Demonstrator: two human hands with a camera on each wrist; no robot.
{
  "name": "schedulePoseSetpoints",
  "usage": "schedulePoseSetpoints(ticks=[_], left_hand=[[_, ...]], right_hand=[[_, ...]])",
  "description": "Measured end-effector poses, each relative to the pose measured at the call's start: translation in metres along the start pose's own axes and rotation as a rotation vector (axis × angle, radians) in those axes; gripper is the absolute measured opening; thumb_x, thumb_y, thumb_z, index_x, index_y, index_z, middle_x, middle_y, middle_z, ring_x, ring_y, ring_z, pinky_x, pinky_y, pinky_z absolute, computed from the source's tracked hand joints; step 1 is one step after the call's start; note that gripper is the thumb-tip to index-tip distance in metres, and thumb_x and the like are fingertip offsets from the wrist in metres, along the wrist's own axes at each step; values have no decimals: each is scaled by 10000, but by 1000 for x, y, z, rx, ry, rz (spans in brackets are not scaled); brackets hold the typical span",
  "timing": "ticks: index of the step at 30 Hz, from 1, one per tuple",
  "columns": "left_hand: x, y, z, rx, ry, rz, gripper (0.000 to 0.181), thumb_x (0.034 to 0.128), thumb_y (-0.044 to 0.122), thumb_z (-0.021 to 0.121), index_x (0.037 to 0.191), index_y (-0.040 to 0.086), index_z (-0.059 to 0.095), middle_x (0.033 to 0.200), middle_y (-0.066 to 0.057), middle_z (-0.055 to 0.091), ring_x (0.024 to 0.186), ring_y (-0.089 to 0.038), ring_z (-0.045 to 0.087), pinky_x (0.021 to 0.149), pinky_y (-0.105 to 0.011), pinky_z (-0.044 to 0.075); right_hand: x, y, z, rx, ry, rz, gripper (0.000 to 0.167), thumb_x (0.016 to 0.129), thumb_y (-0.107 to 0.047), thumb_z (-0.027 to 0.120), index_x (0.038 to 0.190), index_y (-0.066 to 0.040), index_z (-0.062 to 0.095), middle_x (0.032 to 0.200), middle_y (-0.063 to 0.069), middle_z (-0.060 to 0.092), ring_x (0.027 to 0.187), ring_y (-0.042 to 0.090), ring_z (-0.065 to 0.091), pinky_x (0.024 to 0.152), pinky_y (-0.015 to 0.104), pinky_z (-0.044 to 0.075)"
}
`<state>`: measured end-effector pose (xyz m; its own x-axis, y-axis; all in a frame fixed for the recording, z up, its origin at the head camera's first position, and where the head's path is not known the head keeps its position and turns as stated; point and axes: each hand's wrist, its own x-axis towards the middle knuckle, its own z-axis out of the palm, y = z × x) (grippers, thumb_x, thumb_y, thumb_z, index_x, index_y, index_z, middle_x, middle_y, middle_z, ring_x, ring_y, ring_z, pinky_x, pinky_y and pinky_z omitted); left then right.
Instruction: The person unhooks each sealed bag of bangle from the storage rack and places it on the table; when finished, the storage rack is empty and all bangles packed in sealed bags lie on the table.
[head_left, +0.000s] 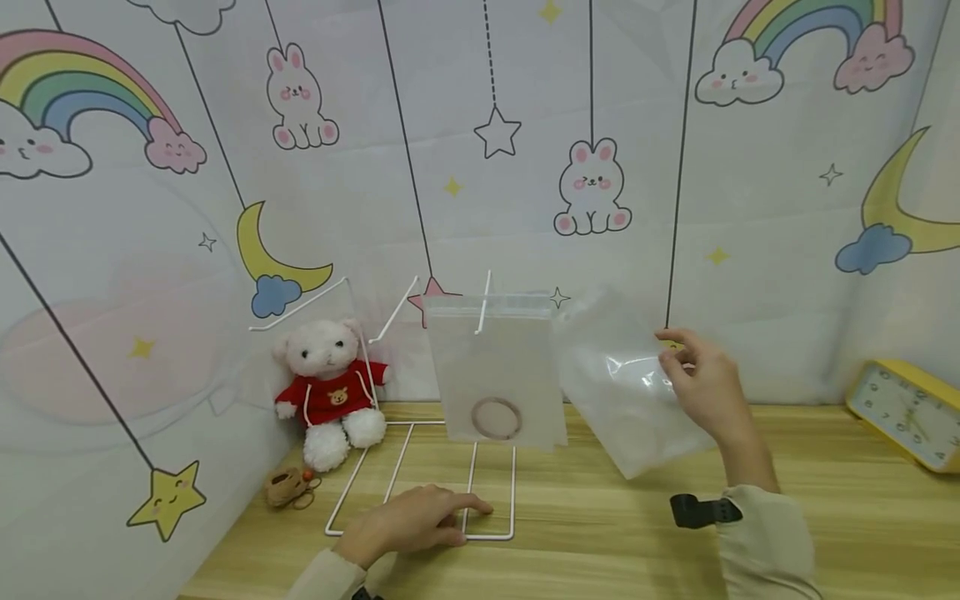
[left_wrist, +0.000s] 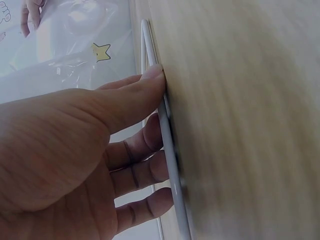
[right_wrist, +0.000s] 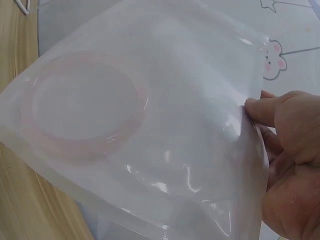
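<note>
My right hand [head_left: 708, 387] pinches the edge of a clear plastic bag [head_left: 626, 392], which hangs tilted in the air just right of the rack. A pale pink ring shape [right_wrist: 82, 145] shows on that bag in the right wrist view. Other zip bags [head_left: 495, 358] hang upright from a hook of the white wire rack [head_left: 513, 492], with a brownish ring [head_left: 496, 418] visible low on them. My left hand [head_left: 412, 518] rests on the rack's base near the front bar. In the left wrist view its thumb and fingertips touch the bar [left_wrist: 172, 165].
A plush bear [head_left: 330, 375] in a red top sits behind the rack's left side. Near its foot lies a small brown item [head_left: 287, 487]. Far right stands a yellow clock [head_left: 907, 412]. A patterned cloth backdrop [head_left: 480, 208] rises behind the wooden table [head_left: 600, 533].
</note>
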<state>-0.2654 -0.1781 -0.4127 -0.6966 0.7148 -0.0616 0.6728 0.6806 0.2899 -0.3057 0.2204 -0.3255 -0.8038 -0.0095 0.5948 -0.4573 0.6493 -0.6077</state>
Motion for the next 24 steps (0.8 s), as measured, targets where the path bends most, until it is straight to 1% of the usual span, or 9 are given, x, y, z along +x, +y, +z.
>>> schedulePoseSetpoints(ticks=[2,4,7,12,16,18,21,24], left_hand=[[0,0,0,-1,0,-1,422,926,202,723,1334,247,625,812,147,508,736,-18,467,705,-227,420],[0,0,0,0,1,3,421,927,201,723,1334,246,625,805,146,506,732,-21,471,700,-225,419],[0,-1,0,2,5,18,417,928,197,722,1332,238,626,796,142,503,724,-23,475,688,-219,417],[0,-2,1,-1,8,26,412,929,199,720,1330,227,628,781,142,497,708,-12,461,670,-215,411],[1,-2,1,-3,0,12,414,931,204,718,1334,234,626,785,146,499,713,-7,460,675,-213,411],[1,-2,1,-4,-1,6,414,932,204,717,1334,237,625,788,148,500,713,-4,459,672,-210,410],[0,-2,0,-6,4,11,410,932,200,717,1331,231,627,768,143,496,693,1,451,654,-208,408],[0,-2,1,-1,11,18,407,930,201,718,1326,227,629,767,144,495,690,-1,452,649,-209,408]], right_hand=[[0,1,2,-6,-24,4,326,1030,-108,529,1348,-57,580,977,215,684,873,345,662,702,416,531],[0,2,3,-16,-46,11,339,1032,-100,525,1367,-71,564,943,192,681,828,312,658,616,344,504],[0,6,7,-9,-68,27,369,1028,-76,524,1397,-80,540,898,174,671,769,283,643,533,295,461],[0,14,12,6,-88,66,418,1028,-65,515,1444,-100,491,932,215,682,762,284,631,533,312,470],[0,17,16,13,-104,99,392,1032,-72,501,1422,-114,498,987,249,679,754,287,628,553,317,481],[0,17,18,10,-110,108,336,1034,-80,496,1366,-105,541,1020,259,675,794,313,639,572,323,479],[0,17,22,-11,-124,104,243,1036,-87,492,1237,-63,626,1086,265,665,914,356,635,624,331,476],[1,18,27,-29,-146,102,218,1031,-79,495,1128,-20,681,1093,261,656,925,355,602,631,335,468]])
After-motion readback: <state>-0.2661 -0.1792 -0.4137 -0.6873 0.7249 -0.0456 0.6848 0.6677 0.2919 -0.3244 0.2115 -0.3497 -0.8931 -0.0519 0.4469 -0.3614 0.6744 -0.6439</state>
